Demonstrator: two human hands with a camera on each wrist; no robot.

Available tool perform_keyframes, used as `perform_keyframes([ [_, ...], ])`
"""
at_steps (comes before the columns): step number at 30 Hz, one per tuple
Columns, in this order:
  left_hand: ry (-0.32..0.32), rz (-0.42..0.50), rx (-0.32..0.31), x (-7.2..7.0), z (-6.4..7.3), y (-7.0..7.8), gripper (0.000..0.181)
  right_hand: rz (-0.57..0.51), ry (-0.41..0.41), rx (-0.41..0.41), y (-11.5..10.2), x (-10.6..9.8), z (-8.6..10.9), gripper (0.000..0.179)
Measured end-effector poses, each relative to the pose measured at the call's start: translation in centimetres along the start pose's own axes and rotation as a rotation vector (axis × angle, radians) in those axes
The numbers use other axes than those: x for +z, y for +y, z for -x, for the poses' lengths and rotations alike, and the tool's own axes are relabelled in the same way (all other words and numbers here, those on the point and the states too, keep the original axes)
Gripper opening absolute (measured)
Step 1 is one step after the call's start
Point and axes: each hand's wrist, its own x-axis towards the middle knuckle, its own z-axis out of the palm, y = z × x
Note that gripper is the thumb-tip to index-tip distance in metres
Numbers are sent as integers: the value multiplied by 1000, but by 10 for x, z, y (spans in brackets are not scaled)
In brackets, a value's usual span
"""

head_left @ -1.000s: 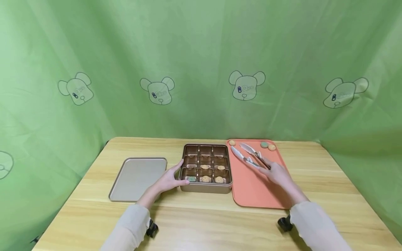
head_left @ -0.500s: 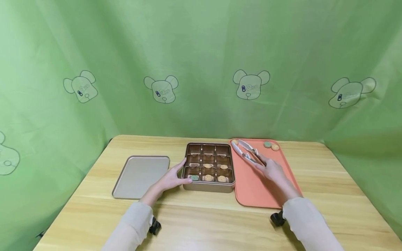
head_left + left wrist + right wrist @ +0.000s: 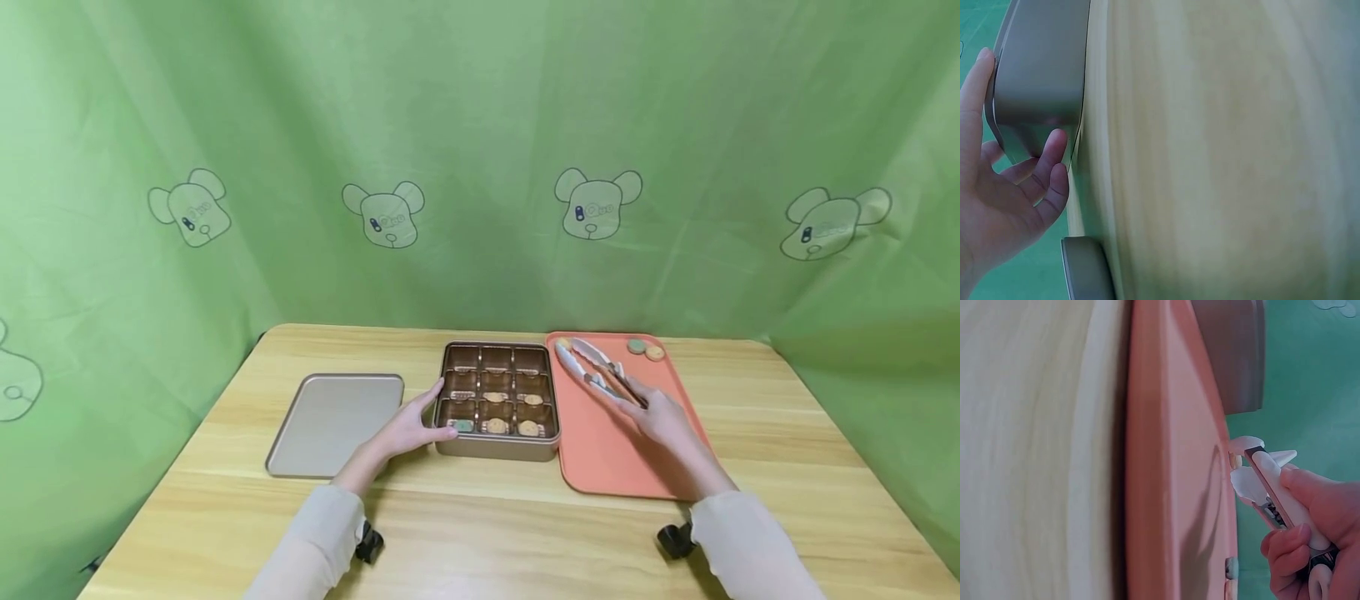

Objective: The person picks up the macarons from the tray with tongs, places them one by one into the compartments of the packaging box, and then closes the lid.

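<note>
Tabletop (image 3: 480,533) stretches beyond the tray edge (image 3: 615,495), right hand (image 3: 663,419) gripping tongs (image 3: 1287,501).

Cookies (image 3: 497,426): eight. Tin (image 3: 497,448), lid (image 3: 337,421), tray (image 3: 615,467), tongs (image 3: 573,362): one each.

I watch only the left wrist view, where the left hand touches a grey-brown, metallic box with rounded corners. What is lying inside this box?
Observer: Inside the box, the head view shows one round green cookie and four round tan cookies.

Operator: I understand. What does the right hand hold?

Observer: It grips tongs with pale, scoop-shaped ends, as the right wrist view shows.

Operator: Is something near these ends?

Observer: Yes, a single round tan cookie at the far left corner of the flat, coral-coloured rectangular tray. I cannot tell whether the tongs touch it.
</note>
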Motion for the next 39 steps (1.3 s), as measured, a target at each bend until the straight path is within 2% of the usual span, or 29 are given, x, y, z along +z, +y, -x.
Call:
perform_keyframes([
  [6, -4, 9, -5, 0, -1, 1, 96, -65, 23, -30, -5, -7, 12, 65],
  [13, -10, 17, -8, 0, -1, 4, 97, -51, 64, -47, -18, -18, 24, 64],
  [21, -9, 7, -19, 0, -2, 1, 97, -20, 7, -124, -52, -23, 42, 63],
  [27, -6, 6, -27, 0, -1, 1, 97, -26, -19, -201, -73, -18, 48, 60],
  [32, -4, 15, -25, -1, -1, 1, 98, -38, -20, -266, -83, -7, 48, 57],
  [39, -15, 14, -26, -1, -2, 0, 100, -12, -51, -258, -92, 6, 44, 57],
])
